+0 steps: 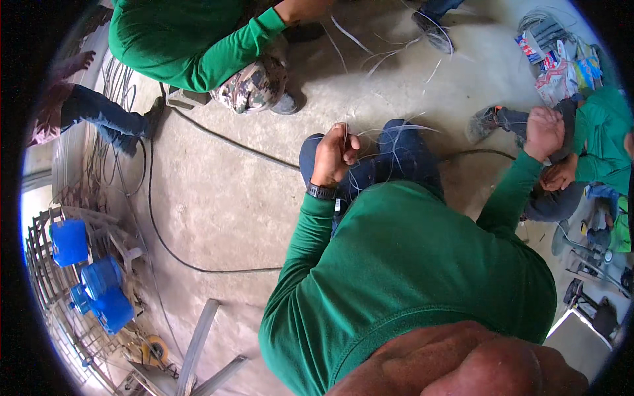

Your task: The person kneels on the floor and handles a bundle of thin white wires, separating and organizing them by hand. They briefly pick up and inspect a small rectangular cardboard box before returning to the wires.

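Note:
My left hand [335,155], with a dark watch [321,191] on its wrist, is raised over my lap. Its fingers are curled and pinched together on a thin pale strand [345,135]. More loose, curling strands [395,150] lie across my dark blue trousers [413,162]. Out to the right, my right hand [545,134] is lifted with its fingers closed. Whatever it may grip is too fine to make out. Both of my arms are in green sleeves.
A person in a green sleeve [231,59] sits ahead; another [601,138] sits close at right. Pale strips [350,33] litter the floor. A black cable [231,142] crosses it. Blue jugs [102,277] and metal bars [198,343] are at left, plastic bags [561,72] at far right.

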The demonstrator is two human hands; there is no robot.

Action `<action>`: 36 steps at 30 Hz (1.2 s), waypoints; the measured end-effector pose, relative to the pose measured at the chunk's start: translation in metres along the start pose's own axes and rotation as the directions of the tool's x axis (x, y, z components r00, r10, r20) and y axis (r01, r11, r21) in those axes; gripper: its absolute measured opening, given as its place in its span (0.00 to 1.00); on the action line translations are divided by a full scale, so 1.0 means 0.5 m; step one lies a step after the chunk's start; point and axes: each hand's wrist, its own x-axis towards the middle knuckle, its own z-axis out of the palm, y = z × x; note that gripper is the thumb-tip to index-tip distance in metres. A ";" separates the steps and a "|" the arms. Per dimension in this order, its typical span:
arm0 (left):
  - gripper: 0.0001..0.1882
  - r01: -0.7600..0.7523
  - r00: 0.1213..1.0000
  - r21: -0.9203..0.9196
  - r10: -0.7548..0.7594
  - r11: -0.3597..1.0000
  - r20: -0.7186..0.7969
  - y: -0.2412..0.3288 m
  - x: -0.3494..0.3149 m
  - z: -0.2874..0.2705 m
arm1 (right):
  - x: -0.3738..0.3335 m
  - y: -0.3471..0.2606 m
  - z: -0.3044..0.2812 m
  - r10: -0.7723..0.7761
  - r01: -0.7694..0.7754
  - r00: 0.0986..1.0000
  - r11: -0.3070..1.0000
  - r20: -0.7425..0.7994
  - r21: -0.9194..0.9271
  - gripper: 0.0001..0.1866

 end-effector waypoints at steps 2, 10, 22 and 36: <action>0.14 -0.022 1.000 0.159 0.025 0.987 -0.016 0.006 0.010 0.010 | -0.015 -0.050 0.002 -0.027 0.027 1.000 1.000 -0.009 -0.004 0.05; 0.04 -0.227 0.964 0.052 0.232 0.972 -0.126 0.046 0.105 -0.084 | -0.080 -0.271 -0.063 -0.084 0.082 0.992 0.996 -0.091 -0.025 0.11; 0.06 -0.219 0.948 -0.011 0.210 0.976 -0.240 0.048 0.124 -0.192 | -0.245 -0.574 -0.092 -0.139 0.118 0.990 0.923 -0.031 -0.367 0.06; 0.12 -0.285 0.952 0.862 0.225 0.419 0.205 0.006 0.095 -0.112 | -0.166 -0.422 0.161 -0.193 0.337 0.920 0.833 0.342 -0.438 0.07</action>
